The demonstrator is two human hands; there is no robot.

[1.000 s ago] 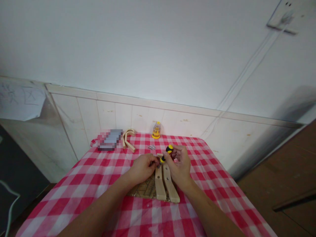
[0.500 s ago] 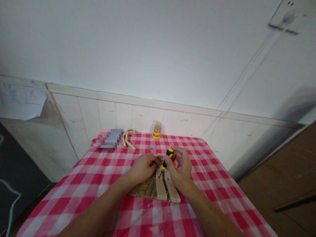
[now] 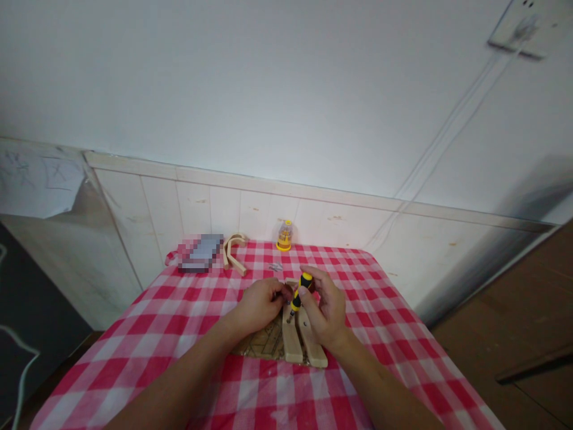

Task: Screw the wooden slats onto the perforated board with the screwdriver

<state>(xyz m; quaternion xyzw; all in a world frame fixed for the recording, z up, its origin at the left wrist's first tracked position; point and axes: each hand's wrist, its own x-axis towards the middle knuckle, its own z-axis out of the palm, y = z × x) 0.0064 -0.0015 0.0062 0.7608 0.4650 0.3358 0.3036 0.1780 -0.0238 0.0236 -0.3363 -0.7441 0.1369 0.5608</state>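
Note:
My right hand [image 3: 326, 304] is closed round a small yellow-and-black screwdriver [image 3: 299, 294], held nearly upright with its tip down on two pale wooden slats [image 3: 299, 341]. The slats lie side by side over a sheet of patterned paper [image 3: 264, 343] on the red-checked tablecloth [image 3: 179, 322]. My left hand [image 3: 260, 303] rests beside the slats' far end, fingers curled and pinched near the screwdriver tip; what it pinches is too small to make out.
Curved wooden pieces [image 3: 233, 251] lie at the table's back left next to a blurred grey object [image 3: 200, 253]. A yellow screwdriver-bit holder [image 3: 283, 236] stands at the back edge by the wall. Small metal screws [image 3: 275, 267] lie behind my hands. Floor drops away at the right.
The screwdriver has tipped from a slant to nearly upright, its tip coming down onto the slats. My right hand has shifted slightly left and down; the left hand has barely moved.

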